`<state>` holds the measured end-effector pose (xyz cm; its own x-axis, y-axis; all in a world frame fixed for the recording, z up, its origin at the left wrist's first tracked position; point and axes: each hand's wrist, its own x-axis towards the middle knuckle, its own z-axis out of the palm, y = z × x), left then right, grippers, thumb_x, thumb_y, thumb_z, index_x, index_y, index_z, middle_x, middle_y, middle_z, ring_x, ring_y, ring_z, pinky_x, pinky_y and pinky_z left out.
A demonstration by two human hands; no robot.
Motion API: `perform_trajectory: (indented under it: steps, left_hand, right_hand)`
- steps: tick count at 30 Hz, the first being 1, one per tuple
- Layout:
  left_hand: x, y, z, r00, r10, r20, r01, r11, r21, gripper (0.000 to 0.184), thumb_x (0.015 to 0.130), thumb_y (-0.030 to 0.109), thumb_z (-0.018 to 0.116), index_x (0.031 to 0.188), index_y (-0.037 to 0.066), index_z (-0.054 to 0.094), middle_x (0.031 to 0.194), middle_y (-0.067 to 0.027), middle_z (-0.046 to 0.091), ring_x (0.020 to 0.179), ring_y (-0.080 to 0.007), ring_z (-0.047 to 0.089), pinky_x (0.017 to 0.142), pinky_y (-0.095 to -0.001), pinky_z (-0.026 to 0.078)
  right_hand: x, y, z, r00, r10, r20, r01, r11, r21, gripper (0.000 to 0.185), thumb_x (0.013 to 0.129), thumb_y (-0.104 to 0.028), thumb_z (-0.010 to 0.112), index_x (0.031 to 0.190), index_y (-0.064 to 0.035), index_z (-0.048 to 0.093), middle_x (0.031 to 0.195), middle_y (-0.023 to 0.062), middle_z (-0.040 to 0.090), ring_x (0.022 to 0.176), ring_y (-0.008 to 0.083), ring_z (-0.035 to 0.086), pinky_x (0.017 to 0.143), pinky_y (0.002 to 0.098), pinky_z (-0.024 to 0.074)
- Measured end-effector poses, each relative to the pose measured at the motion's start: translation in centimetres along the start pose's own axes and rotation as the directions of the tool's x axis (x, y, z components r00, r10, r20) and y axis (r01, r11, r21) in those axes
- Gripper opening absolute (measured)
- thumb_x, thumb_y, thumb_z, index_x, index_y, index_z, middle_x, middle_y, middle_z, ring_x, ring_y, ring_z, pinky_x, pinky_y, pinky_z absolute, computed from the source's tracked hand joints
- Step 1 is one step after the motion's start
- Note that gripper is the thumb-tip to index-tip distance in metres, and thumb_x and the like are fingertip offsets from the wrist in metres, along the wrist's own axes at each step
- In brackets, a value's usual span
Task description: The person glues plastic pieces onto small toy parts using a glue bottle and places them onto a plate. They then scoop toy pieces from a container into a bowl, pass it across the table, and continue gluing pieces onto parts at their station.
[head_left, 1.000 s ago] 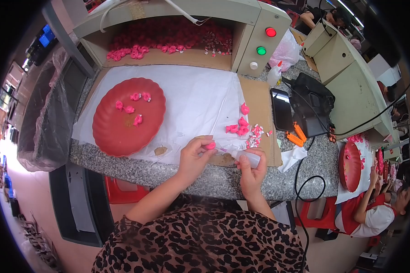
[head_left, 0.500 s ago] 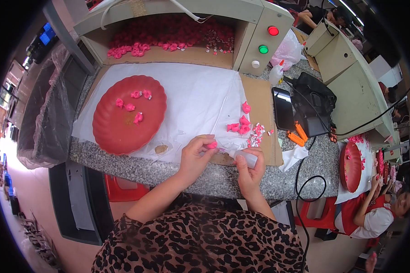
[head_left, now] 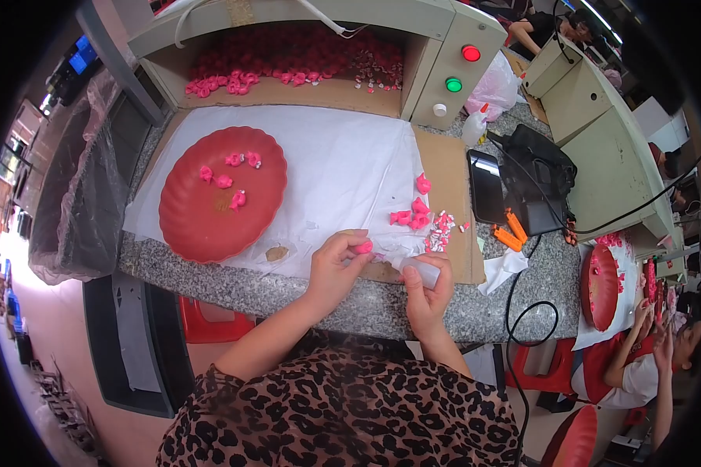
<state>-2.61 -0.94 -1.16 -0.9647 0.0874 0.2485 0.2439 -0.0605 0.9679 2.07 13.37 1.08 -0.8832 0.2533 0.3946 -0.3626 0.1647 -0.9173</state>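
Observation:
My left hand [head_left: 336, 266] pinches a small pink piece [head_left: 363, 247] over the front of the white paper [head_left: 327, 163]. Facing it, my right hand [head_left: 430, 292] is wrapped round a small translucent bottle [head_left: 420, 269], whose nozzle points at the pink piece. Just beyond the bottle lie several loose pink pieces [head_left: 419, 221] and a pile of small white-and-pink bits [head_left: 439, 232]. On the left, a red scalloped plate [head_left: 187, 210] holds several pink pieces.
A beige box [head_left: 428, 86] with pink pieces inside stands behind the paper. At right are a phone [head_left: 486, 187], black bag [head_left: 533, 175], orange clippers [head_left: 508, 238] and cable [head_left: 554, 311]. A co-worker [head_left: 631, 370] sits far right.
Both my hands keep nearly the same pose, the bottle slightly more level. At the lower right another red plate and a person's raised arm have come into view.

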Motion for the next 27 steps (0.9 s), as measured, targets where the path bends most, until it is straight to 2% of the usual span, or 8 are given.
perform_trajectory:
  steps: [4, 9, 13, 16, 19, 21, 25, 27]
  left_hand:
    - [0.0, 0.0, 0.0, 1.0, -0.019, 0.011, 0.019, 1.0, -0.013, 0.02, 0.07, -0.004, 0.061, 0.089, -0.002, 0.053, 0.098, -0.0114, 0.054, 0.076, -0.0103, 0.057, 0.065, -0.0207, 0.047]
    - [0.0, 0.0, -0.1, 0.999, -0.04, 0.017, 0.04, 0.998, -0.042, 0.02, 0.071, -0.003, 0.06, 0.09, -0.002, 0.053, 0.098, -0.0108, 0.054, 0.077, -0.0097, 0.055, 0.066, -0.0206, 0.047]
    - [0.0, 0.2, -0.1, 0.999, -0.03, 0.033, 0.032, 0.998, -0.047, 0.02, 0.072, -0.002, 0.06, 0.091, -0.002, 0.053, 0.096, -0.0092, 0.054, 0.075, -0.0098, 0.055, 0.065, -0.0209, 0.046]
    - [0.0, 0.4, -0.6, 0.988, -0.115, 0.104, 0.114, 0.993, 0.014, 0.021, 0.075, 0.0, 0.058, 0.094, -0.002, 0.052, 0.097, -0.0085, 0.053, 0.078, -0.0102, 0.054, 0.065, -0.0217, 0.045]
    - [0.5, 2.0, -1.2, 0.981, -0.09, 0.17, 0.09, 0.996, 0.01, 0.021, 0.079, 0.004, 0.052, 0.1, 0.0, 0.05, 0.099, -0.0083, 0.05, 0.082, -0.0106, 0.052, 0.067, -0.022, 0.044]
    - [1.1, 3.2, -2.0, 0.892, -0.259, 0.371, 0.265, 0.964, 0.037, 0.024, 0.083, 0.006, 0.047, 0.106, 0.002, 0.047, 0.103, -0.0092, 0.049, 0.087, -0.012, 0.051, 0.073, -0.024, 0.043]
    - [1.6, 3.4, -2.3, 0.857, -0.279, 0.433, 0.266, 0.96, 0.092, 0.025, 0.084, 0.008, 0.045, 0.108, 0.002, 0.046, 0.103, -0.0095, 0.049, 0.089, -0.0143, 0.051, 0.078, -0.026, 0.041]
    - [1.7, 3.2, -2.3, 0.828, -0.29, 0.48, 0.296, 0.953, 0.065, 0.026, 0.085, 0.007, 0.044, 0.111, 0.002, 0.045, 0.101, -0.0056, 0.05, 0.09, -0.0099, 0.048, 0.08, -0.0224, 0.038]
  right_hand:
    - [0.2, 0.4, -0.3, 0.995, -0.084, 0.053, 0.088, 0.993, -0.078, 0.016, 0.081, -0.005, 0.051, 0.092, 0.0003, 0.041, 0.088, 0.0082, 0.042, 0.067, 0.0117, 0.049, 0.056, 0.0206, 0.0444]
    - [0.4, -0.5, -0.1, 0.998, 0.055, 0.019, -0.056, 0.997, 0.051, 0.016, 0.081, -0.006, 0.051, 0.091, -0.0002, 0.041, 0.087, 0.0065, 0.042, 0.066, 0.0102, 0.048, 0.055, 0.0199, 0.0437]
    - [0.4, -0.4, 0.0, 0.999, 0.042, 0.008, -0.043, 0.997, 0.059, 0.016, 0.081, -0.007, 0.051, 0.091, -0.0004, 0.041, 0.087, 0.0062, 0.041, 0.064, 0.0095, 0.048, 0.055, 0.0191, 0.0432]
    - [0.6, -0.7, 0.2, 0.998, 0.052, -0.045, -0.046, 0.991, 0.125, 0.015, 0.082, -0.009, 0.051, 0.09, -0.0016, 0.042, 0.083, 0.0057, 0.045, 0.061, 0.009, 0.047, 0.052, 0.0191, 0.0408]
    - [1.1, -1.0, -0.3, 0.967, 0.25, -0.057, -0.219, 0.919, 0.329, 0.014, 0.082, -0.011, 0.052, 0.09, -0.0031, 0.043, 0.077, 0.0048, 0.049, 0.058, 0.0091, 0.047, 0.049, 0.0193, 0.0378]
    - [1.5, -1.4, -0.6, 0.959, 0.277, -0.064, -0.227, 0.882, 0.413, 0.014, 0.081, -0.012, 0.052, 0.089, -0.0041, 0.044, 0.073, 0.0041, 0.051, 0.057, 0.0096, 0.048, 0.049, 0.0195, 0.036]
    - [1.8, -1.8, -1.0, 0.968, 0.25, -0.033, -0.225, 0.915, 0.334, 0.015, 0.081, -0.011, 0.053, 0.089, -0.0035, 0.043, 0.075, 0.0046, 0.051, 0.058, 0.0097, 0.048, 0.05, 0.0193, 0.0368]
    - [1.9, -1.9, -1.1, 0.97, 0.242, -0.004, -0.228, 0.919, 0.323, 0.015, 0.08, -0.01, 0.053, 0.089, -0.0032, 0.044, 0.076, 0.0048, 0.05, 0.058, 0.0095, 0.048, 0.05, 0.0191, 0.038]
